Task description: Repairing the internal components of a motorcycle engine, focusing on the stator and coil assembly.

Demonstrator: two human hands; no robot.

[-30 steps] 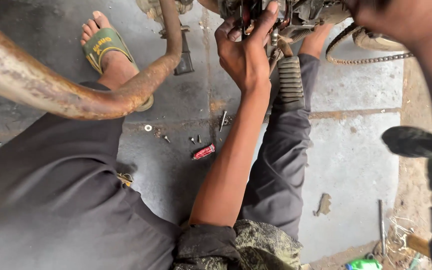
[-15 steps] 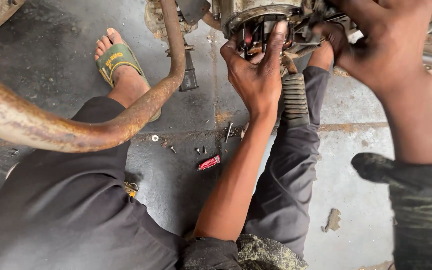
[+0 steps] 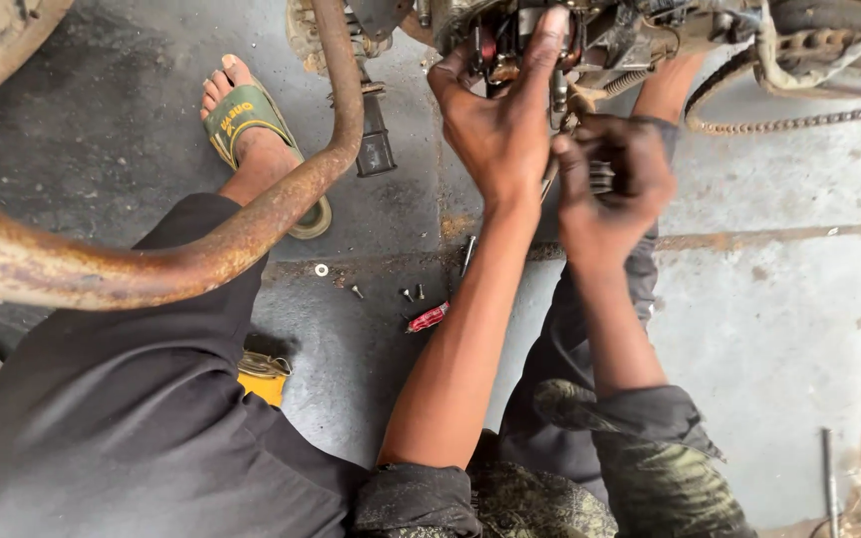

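While the engine [image 3: 590, 40] is cropped, left hand [image 3: 500, 130] fingers spread wide; right hand [image 3: 615, 184] grip unclear.

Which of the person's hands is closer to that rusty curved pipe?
Left. The left hand is up on the engine parts, just right of the rusty pipe. The right hand is farther right, beyond the left one.

Stained grey concrete floor [image 3: 769, 329] carries small loose steel screws [image 3: 411, 294], a silver washer [image 3: 322, 270] beside them, and a red-handled tool [image 3: 428, 318] just below the screws.
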